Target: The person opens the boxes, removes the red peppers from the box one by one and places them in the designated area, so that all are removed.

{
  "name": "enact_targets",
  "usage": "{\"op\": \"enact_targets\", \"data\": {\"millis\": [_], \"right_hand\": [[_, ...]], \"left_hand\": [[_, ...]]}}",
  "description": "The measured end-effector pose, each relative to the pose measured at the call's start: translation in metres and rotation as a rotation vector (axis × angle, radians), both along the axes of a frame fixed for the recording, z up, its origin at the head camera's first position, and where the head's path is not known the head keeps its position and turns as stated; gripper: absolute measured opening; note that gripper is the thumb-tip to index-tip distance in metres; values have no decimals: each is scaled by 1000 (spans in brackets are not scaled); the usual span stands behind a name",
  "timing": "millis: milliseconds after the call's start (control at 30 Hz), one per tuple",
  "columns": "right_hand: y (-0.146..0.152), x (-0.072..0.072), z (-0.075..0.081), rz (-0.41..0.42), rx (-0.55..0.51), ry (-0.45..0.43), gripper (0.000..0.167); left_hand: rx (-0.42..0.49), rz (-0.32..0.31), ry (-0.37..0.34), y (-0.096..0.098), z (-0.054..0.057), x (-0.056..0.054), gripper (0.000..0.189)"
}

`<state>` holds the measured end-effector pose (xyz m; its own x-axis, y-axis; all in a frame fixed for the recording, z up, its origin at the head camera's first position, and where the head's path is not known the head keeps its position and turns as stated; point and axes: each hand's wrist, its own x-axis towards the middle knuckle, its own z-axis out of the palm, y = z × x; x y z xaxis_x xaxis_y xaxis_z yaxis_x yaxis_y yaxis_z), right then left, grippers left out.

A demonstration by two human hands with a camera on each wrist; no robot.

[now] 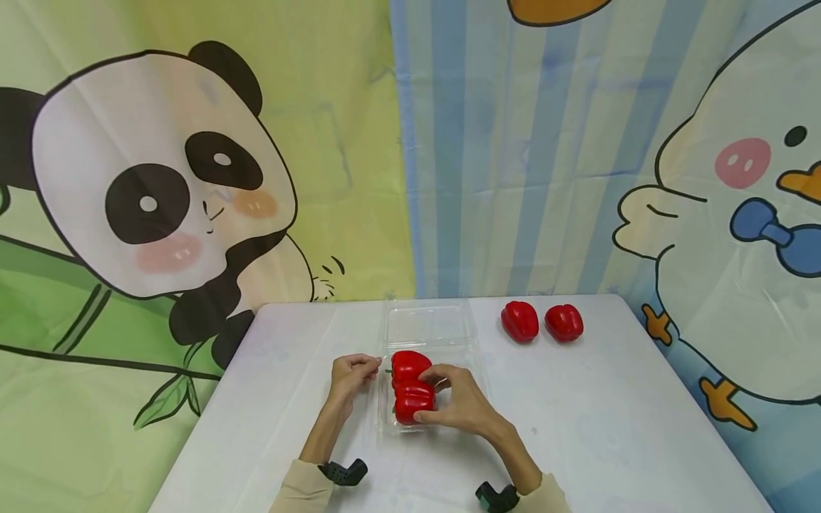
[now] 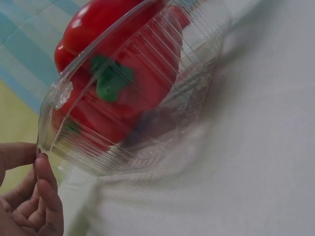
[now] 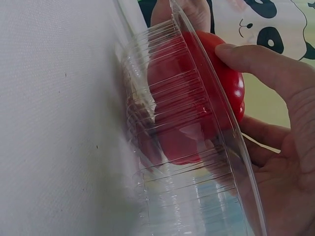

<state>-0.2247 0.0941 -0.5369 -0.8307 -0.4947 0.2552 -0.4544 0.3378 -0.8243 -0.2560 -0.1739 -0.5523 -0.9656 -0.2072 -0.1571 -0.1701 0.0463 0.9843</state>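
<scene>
A clear plastic clamshell box (image 1: pixel 465 354) lies on the table with its lid (image 1: pixel 427 324) folded back away from me. Two red bell peppers sit side by side in its left half: the farther pepper (image 1: pixel 407 365) and the nearer pepper (image 1: pixel 412 406). My right hand (image 1: pixel 467 405) holds the nearer one, thumb on its near side and fingers reaching over the far side. At the box's left edge, my left hand (image 1: pixel 349 377) pinches the rim between thumb and fingertips. Green stems (image 2: pixel 109 81) show through the ribbed wall in the left wrist view.
Two more red bell peppers, a left one (image 1: pixel 519 321) and a right one (image 1: pixel 564 323), lie at the table's back right. The white table (image 1: pixel 577 427) ends at a printed cloth backdrop (image 1: pixel 449 142). Dark wrist devices sit on both forearms.
</scene>
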Motion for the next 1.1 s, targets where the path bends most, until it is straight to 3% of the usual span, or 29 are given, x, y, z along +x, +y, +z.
{"op": "enact_targets", "data": {"millis": [1100], "right_hand": [[11, -1, 2, -53, -150, 5, 57]], "left_hand": [[6, -8, -23, -2, -2, -4, 22]]}}
